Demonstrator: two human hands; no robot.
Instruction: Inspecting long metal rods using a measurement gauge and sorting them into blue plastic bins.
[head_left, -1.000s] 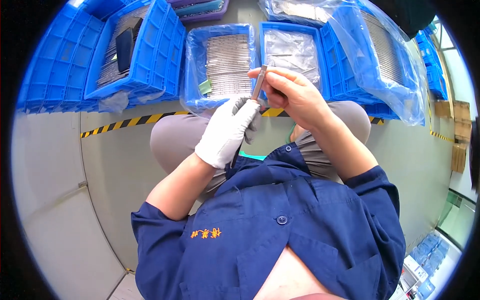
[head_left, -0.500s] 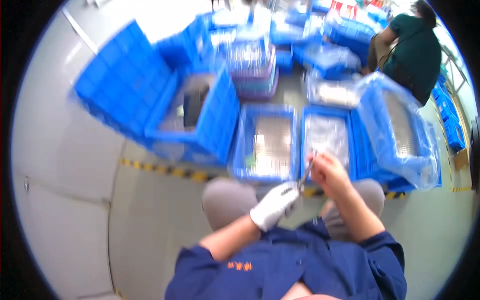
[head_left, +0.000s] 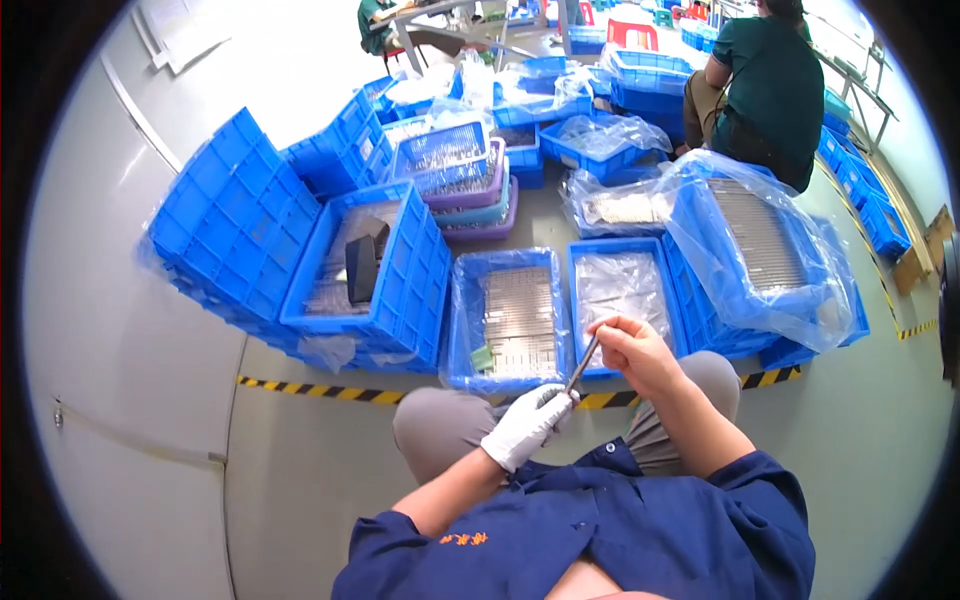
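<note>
My left hand (head_left: 525, 428), in a white glove, is closed around the lower end of a thin dark strip (head_left: 583, 366), possibly metal. At its upper end, the bare fingers of my right hand (head_left: 640, 350) pinch it. The strip slants up to the right between both hands, above my lap and the near edges of two blue crates. In the left crate (head_left: 466, 325) lie rows of thin metallic pieces (head_left: 520, 315) and a small green item (head_left: 483, 357). Clear plastic sheeting (head_left: 620, 285) covers the contents of the right crate (head_left: 677, 320).
An open blue crate (head_left: 420, 270) at left holds a black object (head_left: 362, 268). Behind stand stacked purple and teal trays (head_left: 482, 217). At right, plastic (head_left: 830, 300) drapes a tilted crate of metal strips (head_left: 755, 235). A person in dark green (head_left: 770, 90) sits beyond. Striped tape (head_left: 340, 391) crosses the floor.
The blurred view has become sharp and has shifted, showing more of the far room. Both hands appear slightly farther left and keep hold of the thin strip.
</note>
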